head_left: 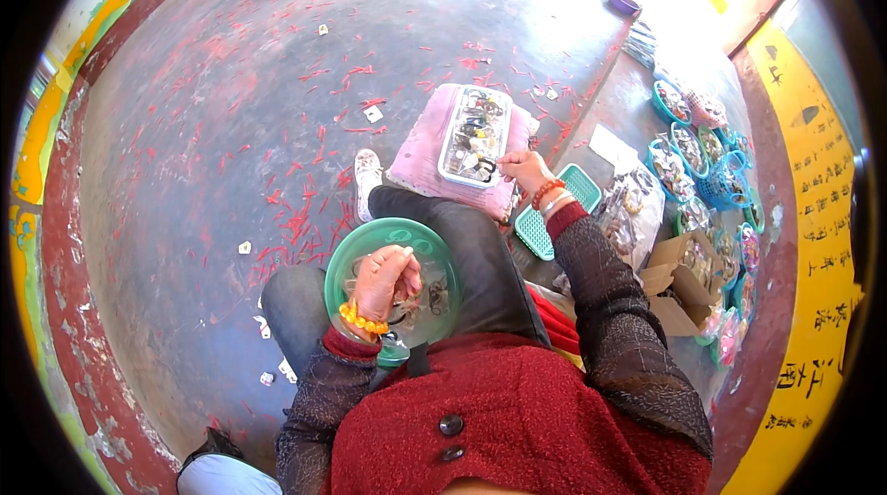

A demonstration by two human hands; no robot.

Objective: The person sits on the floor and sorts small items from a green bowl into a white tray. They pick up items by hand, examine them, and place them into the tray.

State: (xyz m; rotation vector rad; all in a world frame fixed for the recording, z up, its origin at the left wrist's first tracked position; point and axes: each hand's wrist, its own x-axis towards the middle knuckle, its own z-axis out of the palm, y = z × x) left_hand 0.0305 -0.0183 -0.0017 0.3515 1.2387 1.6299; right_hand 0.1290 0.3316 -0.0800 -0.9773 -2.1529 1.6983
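Note:
My left hand (382,284), with an orange bead bracelet at its wrist, hovers above a green plastic basin (393,228) on my lap. Its fingers are curled in with the thumb pressed on them; whatever they hold is hidden. Small pieces (434,296) in clear wrapping lie in the basin. My right hand (527,169) reaches to the near right corner of a white rectangular tray (469,182). Thumb and fingers pinch together beside a small black piece (486,165); whether they grip it, I cannot tell. Small dark and clear-wrapped items (478,124) fill the tray, which rests on a pink cushion (418,149).
Two green slotted baskets (535,233) sit right of the cushion. Farther right are a clear bag (628,213), an open cardboard box (682,290) and several filled blue baskets (723,183). Red scraps (300,223) litter the floor. A purple basin (625,4) stands far off.

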